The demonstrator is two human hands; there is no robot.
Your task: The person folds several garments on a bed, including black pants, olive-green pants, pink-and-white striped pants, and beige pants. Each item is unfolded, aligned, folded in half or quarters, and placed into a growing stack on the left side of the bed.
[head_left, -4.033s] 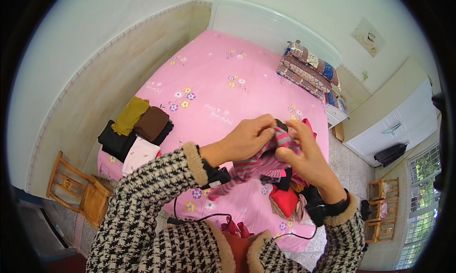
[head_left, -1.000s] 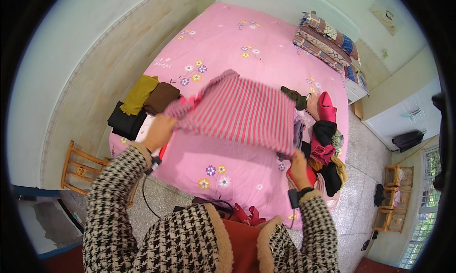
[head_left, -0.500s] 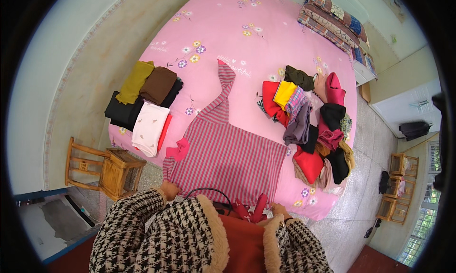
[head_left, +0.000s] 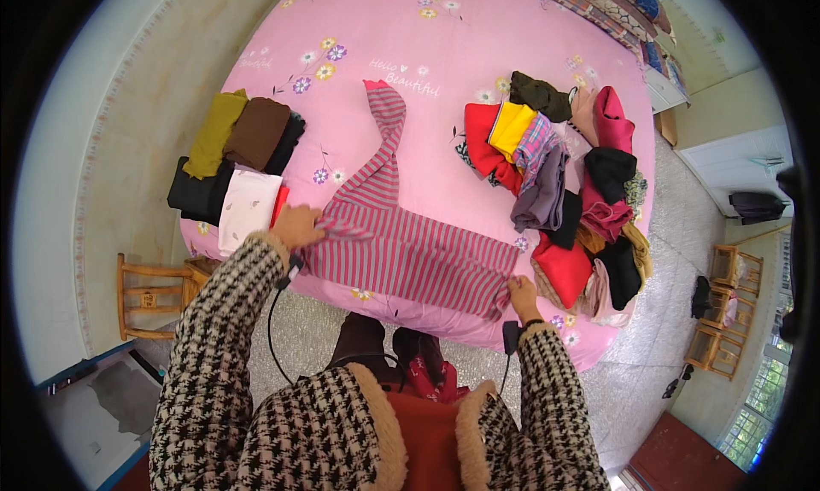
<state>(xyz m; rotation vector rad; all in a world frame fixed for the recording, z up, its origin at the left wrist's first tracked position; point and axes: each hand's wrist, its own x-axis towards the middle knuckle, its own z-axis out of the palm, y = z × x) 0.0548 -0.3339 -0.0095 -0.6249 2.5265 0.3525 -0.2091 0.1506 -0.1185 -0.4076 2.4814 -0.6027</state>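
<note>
Striped garment (head_left: 410, 260): between the fingers
Left hand (head_left: 296, 226): finger closure unclear
Right hand (head_left: 524, 298): pinching garment edge
Risk: skewing, from uneven pull

I see a black-and-cream houndstooth jacket (head_left: 295, 431), beige fleece trim (head_left: 389, 431) edging front and cuffs; a rust-red top (head_left: 425, 435) at six o'clock, dark trousers (head_left: 359, 339) at seven, and a thin black cable (head_left: 270, 329) around eight.

Clothes heap (head_left: 565, 219) blocks right side
</note>
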